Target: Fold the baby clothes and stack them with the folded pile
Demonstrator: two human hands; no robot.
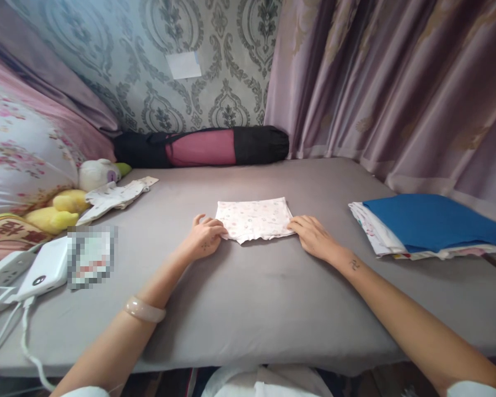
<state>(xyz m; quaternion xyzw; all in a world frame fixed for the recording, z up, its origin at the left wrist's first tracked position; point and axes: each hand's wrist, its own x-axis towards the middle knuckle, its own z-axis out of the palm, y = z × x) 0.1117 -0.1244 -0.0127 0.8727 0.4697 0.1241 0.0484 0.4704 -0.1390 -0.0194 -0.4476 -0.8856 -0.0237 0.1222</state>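
Pale pink cloth (pixel 254 219), printed with small flowers and folded flat, lies on a grey-sheeted mattress (pixel 248 314) between both hands. It looks light, limp and soft, probably best taken by its edges. The left hand (pixel 204 238), lightly curled at the cloth's left edge, may or may not be pinching it; the right hand (pixel 312 236) lies open, fingers on the right edge.
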